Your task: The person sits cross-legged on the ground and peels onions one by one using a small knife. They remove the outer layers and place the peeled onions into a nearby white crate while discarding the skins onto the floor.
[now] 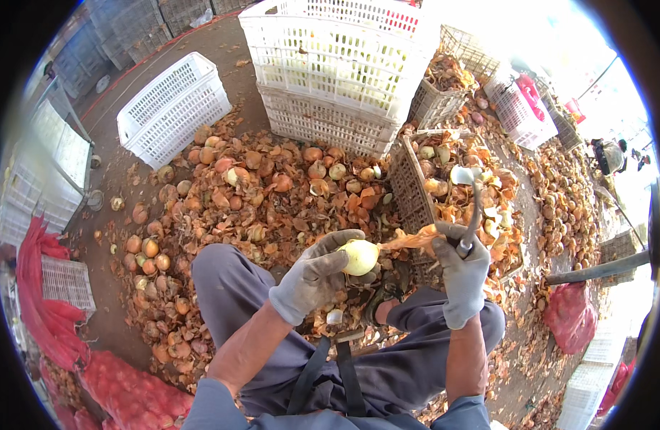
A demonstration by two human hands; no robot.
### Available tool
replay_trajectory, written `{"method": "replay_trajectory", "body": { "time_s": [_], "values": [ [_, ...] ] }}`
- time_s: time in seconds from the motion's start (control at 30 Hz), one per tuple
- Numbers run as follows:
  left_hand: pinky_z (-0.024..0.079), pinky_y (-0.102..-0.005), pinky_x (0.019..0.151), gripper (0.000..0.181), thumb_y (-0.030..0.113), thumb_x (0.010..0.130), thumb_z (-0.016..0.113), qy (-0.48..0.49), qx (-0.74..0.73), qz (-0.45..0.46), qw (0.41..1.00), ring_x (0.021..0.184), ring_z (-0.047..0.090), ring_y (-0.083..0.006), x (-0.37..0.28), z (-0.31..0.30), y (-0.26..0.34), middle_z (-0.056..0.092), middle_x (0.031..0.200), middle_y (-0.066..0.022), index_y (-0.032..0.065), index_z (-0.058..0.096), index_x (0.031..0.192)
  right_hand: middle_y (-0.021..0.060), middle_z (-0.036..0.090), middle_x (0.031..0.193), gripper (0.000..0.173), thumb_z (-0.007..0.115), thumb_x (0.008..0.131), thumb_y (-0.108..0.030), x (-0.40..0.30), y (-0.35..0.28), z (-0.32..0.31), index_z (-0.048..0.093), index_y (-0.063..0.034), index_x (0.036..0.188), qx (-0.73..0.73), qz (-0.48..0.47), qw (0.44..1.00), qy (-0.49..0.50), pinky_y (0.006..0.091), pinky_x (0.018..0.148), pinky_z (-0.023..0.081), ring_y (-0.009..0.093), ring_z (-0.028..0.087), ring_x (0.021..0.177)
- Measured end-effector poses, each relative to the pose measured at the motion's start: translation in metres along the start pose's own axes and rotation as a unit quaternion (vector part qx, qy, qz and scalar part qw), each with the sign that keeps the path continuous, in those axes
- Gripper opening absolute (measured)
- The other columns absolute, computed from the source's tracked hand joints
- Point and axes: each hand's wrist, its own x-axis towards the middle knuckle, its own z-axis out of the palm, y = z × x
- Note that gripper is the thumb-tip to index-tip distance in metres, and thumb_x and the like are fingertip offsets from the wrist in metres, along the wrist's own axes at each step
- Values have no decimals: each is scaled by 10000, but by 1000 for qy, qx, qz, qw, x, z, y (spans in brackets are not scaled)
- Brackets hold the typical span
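Observation:
My left hand (pixel 318 271), in a grey work glove with a dirty palm, grips a pale, mostly peeled onion (pixel 360 257) above my knees. From the onion's right end a strip of orange-brown onion skin (pixel 410 238) stretches across to my right hand (pixel 461 269). That gloved hand pinches the strip's far end. It also holds a curved knife (pixel 476 207), blade pointing up and away from me. The knife's handle is mostly hidden in the fist. Beyond my right hand stands a brown plastic crate (pixel 413 188) heaped with skins and onion pieces.
Loose onions and dry skins (pixel 276 204) cover the ground before me. Tall stacked white crates (pixel 330 115) stand ahead, with smaller white crates (pixel 174 110) to their left. Red mesh sacks (pixel 131 389) of onions lie at the lower left. Another red sack (pixel 571 317) sits at right.

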Motion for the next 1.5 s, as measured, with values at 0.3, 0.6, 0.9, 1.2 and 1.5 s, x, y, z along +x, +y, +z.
{"method": "replay_trajectory", "body": {
  "time_s": [0.3, 0.6, 0.9, 1.2, 1.5],
  "values": [
    [572, -448, 1003, 553, 59, 848, 775, -42, 65, 98, 992, 1237, 643, -361, 8, -35, -2, 657, 1324, -183, 126, 576, 1360, 116, 719, 983, 393, 694, 893, 85, -25, -31, 25, 637, 35, 1279, 152, 137, 966, -156, 274, 772, 593, 155, 721, 892],
    [502, -389, 1085, 924, -95, 712, 811, 37, 180, 119, 976, 1273, 605, -240, -1, 10, 2, 598, 1387, -103, 55, 413, 1532, 46, 707, 1041, 479, 784, 925, -139, -33, -26, 53, 597, 25, 1334, 238, 187, 914, -271, 259, 769, 573, 86, 660, 872],
    [502, -394, 1077, 808, 5, 779, 816, -2, 163, 105, 981, 1274, 586, -226, -2, -3, 13, 566, 1403, -101, 63, 448, 1495, 161, 719, 1167, 589, 810, 901, -285, -26, -23, 51, 589, 34, 1344, 39, -104, 964, -243, 321, 898, 556, 193, 707, 1064],
    [533, -427, 1088, 621, 253, 892, 765, -13, 40, 153, 987, 1273, 608, -330, 3, -15, 21, 615, 1347, -203, 25, 536, 1421, 180, 676, 856, 558, 525, 1047, -480, -32, -26, 47, 649, 9, 1285, -122, -216, 934, -255, 394, 686, 544, 348, 695, 752],
    [530, -439, 1094, 697, 302, 915, 750, 1, -2, 143, 990, 1246, 625, -350, 4, -17, 18, 611, 1320, -268, -128, 476, 1390, 153, 606, 787, 390, 620, 995, -288, -33, -26, 52, 636, -46, 1300, -154, -220, 926, -264, 441, 622, 498, 366, 629, 695]
  ]
}}
